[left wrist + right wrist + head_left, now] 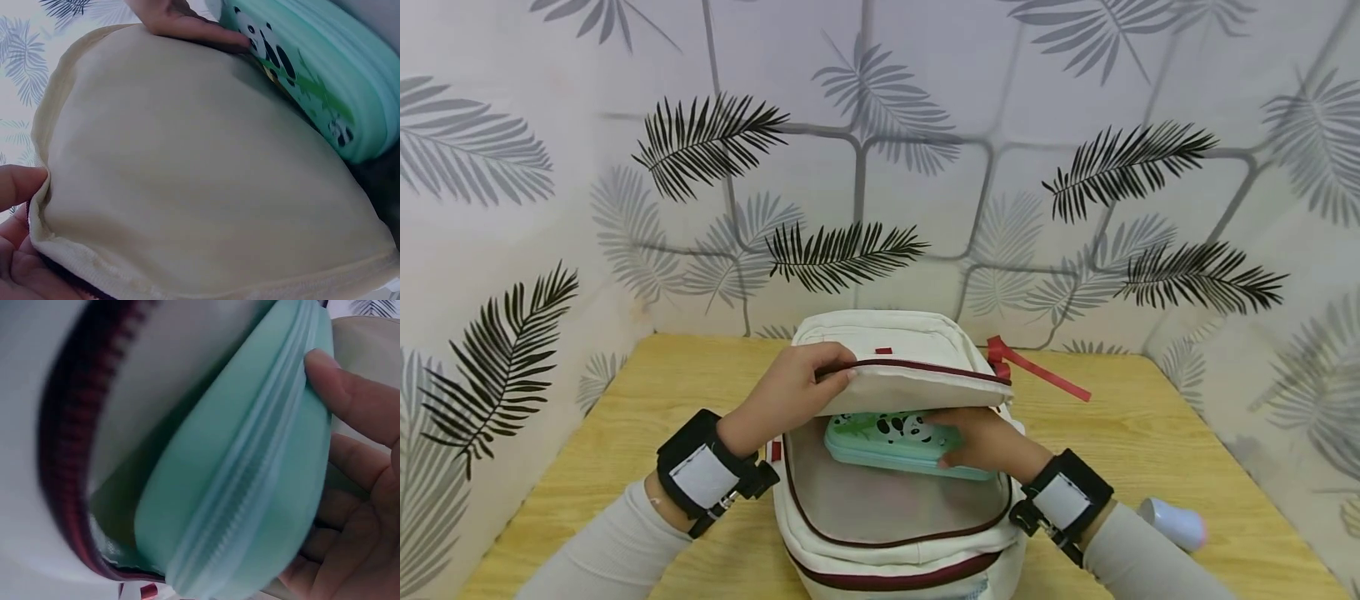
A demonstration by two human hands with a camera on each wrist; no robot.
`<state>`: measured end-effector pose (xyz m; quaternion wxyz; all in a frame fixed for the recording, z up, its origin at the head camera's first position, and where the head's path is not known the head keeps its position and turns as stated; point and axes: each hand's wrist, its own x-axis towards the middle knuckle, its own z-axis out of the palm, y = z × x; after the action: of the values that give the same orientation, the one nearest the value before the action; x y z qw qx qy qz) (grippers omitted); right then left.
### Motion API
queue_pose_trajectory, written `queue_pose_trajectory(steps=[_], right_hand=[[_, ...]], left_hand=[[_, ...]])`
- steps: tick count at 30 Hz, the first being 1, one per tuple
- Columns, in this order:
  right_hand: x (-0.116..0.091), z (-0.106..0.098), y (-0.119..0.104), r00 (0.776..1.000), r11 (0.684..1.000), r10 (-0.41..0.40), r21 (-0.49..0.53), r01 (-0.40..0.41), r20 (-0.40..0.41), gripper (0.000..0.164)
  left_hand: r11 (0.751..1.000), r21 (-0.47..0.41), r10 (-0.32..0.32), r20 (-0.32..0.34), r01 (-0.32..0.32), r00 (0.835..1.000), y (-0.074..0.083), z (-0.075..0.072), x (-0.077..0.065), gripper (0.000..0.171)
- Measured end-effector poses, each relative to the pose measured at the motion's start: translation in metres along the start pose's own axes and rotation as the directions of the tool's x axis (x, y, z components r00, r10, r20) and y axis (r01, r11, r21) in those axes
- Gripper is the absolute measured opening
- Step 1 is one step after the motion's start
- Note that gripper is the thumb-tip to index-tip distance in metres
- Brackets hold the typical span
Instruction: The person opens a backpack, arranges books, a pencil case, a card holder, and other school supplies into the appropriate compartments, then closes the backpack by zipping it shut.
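A white backpack (898, 542) with dark red zips lies on the table, its front pocket unzipped. My left hand (797, 387) pinches the edge of the pocket flap (917, 387) between thumb and fingers and holds it raised; the flap's beige inside (187, 156) fills the left wrist view. In the pocket opening is a mint green zipped pencil case (887, 446) printed with pandas and bamboo. My right hand (988, 442) grips its right end, the thumb at the zip side and the fingers over the printed face. The case's lower end sits inside the dark red zip edge (69, 487).
A red strap (1045, 375) sticks out behind the backpack at the right. A pale cylindrical object (1172, 523) lies on the wooden table (1112, 433) beside the right forearm. The leaf-patterned wall (917, 192) stands close behind.
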<state>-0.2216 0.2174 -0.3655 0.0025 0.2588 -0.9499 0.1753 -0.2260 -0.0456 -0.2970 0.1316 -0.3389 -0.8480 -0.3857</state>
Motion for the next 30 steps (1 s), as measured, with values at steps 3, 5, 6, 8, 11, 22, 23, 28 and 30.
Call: queue_pose_trajectory(steps=[3, 5, 6, 8, 11, 22, 23, 28, 30], right_hand=[[0.001, 0.005, 0.000, 0.998, 0.997, 0.066, 0.044, -0.065, -0.011, 0.057], [0.002, 0.008, 0.000, 0.996, 0.994, 0.094, 0.055, -0.093, -0.010, 0.057], [0.001, 0.009, 0.000, 0.995, 0.993, 0.102, 0.063, -0.101, -0.007, 0.058], [0.001, 0.009, 0.000, 0.995, 0.992, 0.104, 0.073, -0.104, 0.004, 0.056], [-0.001, 0.009, 0.000, 0.996, 0.993, 0.085, 0.076, -0.087, 0.033, 0.057], [-0.018, 0.003, 0.006, 0.996, 0.998, -0.045, 0.045, 0.041, 0.080, 0.067], [-0.021, 0.000, 0.005, 0.995, 0.997, -0.060, 0.048, 0.056, 0.078, 0.066], [-0.042, -0.020, 0.002, 0.992, 0.995, -0.095, 0.046, 0.091, 0.087, 0.051], [-0.051, -0.030, 0.005, 0.993, 0.997, -0.067, 0.041, 0.064, 0.095, 0.044]], left_hand=[[1.000, -0.013, -0.007, 0.017, 0.008, 1.000, 0.001, 0.002, -0.003, 0.009], [1.000, -0.020, -0.007, 0.025, 0.007, 1.000, 0.001, 0.003, -0.004, 0.009], [1.000, -0.021, -0.004, 0.026, 0.005, 1.000, 0.001, 0.003, -0.005, 0.009], [1.000, -0.017, 0.001, 0.024, -0.001, 1.000, 0.000, 0.004, -0.007, 0.009], [1.000, -0.010, 0.003, 0.022, -0.003, 1.000, 0.000, 0.006, -0.009, 0.009], [1.000, -0.030, 0.010, 0.040, -0.009, 0.999, 0.000, 0.010, -0.012, 0.010], [0.999, -0.030, 0.012, 0.039, -0.011, 0.999, 0.000, 0.010, -0.012, 0.010], [0.999, -0.034, 0.009, 0.035, -0.007, 0.999, 0.001, 0.009, -0.012, 0.010], [0.999, -0.039, 0.005, 0.036, -0.003, 0.999, 0.001, 0.009, -0.013, 0.010]])
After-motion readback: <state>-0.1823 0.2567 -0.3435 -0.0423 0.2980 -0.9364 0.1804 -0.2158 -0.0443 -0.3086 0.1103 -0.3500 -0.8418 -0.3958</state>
